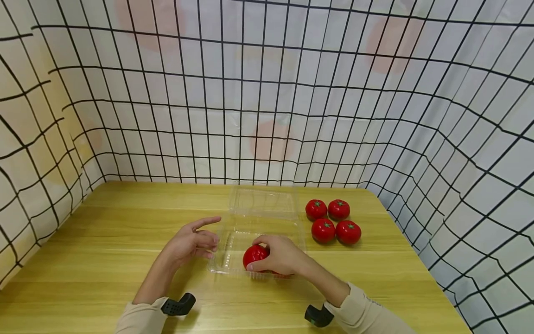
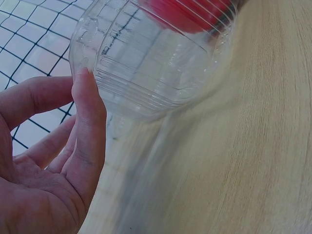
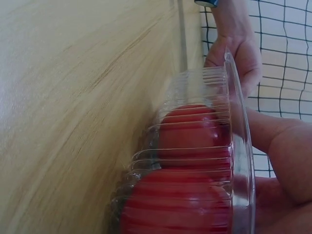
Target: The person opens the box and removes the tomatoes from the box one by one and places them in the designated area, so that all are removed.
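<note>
A clear plastic clamshell container (image 1: 231, 248) sits on the table with its lid (image 1: 263, 202) folded back. My right hand (image 1: 281, 255) reaches in from the right and grips a red tomato (image 1: 253, 255) inside its near side, thumb in front and fingers over the top. A second tomato (image 3: 173, 204) lies beside it, mostly hidden under the hand from above but visible through the ribbed wall in the right wrist view. My left hand (image 1: 192, 243) is at the container's left side. In the left wrist view, its thumb and a finger pinch the rim, while another finger stretches out in the head view.
Several red tomatoes (image 1: 323, 231) with green stem tops stand in a cluster right of the container. A wooden table (image 1: 104, 241) lies beneath everything. White sheeting behind a black wire grid (image 1: 200, 106) encloses the back and both sides.
</note>
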A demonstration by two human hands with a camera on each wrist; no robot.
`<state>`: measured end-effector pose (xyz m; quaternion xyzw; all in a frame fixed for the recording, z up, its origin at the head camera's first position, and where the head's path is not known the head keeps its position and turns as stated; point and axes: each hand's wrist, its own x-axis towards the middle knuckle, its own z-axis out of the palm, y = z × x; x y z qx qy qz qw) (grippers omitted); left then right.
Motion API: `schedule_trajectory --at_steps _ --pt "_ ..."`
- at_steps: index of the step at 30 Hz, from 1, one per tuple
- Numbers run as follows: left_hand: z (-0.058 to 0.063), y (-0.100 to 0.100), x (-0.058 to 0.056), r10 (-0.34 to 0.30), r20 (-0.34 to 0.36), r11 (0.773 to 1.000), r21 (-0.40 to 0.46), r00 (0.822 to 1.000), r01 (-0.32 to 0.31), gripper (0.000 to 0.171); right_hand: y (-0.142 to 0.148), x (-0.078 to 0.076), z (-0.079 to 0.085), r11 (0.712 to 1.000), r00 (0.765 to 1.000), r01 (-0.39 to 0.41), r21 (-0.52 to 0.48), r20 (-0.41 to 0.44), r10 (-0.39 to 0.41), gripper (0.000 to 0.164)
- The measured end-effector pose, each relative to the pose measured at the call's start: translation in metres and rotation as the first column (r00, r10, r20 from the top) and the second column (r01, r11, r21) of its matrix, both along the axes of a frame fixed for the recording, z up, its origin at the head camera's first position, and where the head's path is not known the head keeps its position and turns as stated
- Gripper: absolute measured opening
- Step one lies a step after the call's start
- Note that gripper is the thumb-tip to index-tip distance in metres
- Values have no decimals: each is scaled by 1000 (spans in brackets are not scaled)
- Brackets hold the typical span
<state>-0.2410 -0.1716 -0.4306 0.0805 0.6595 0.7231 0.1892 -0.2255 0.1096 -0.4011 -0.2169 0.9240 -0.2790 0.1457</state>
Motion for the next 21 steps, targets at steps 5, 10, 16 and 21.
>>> schedule_trajectory --at_steps 5,10,16,21 --pt "-1 0 0 -2 2 1000 8 1000 2 73 0 -1 -3 999 1000 28 -21 -10 -29 62" --pt "0 0 0 -6 3 1000 14 1000 6 73 -1 0 -3 997 998 63 -49 -26 -64 62" --pt "0 0 0 -6 2 1000 19 1000 6 72 -3 2 2 986 992 115 -119 -34 -120 61" --pt "-1 0 0 -8 0 1000 19 1000 8 71 -4 3 7 974 984 166 -157 -41 -174 61"
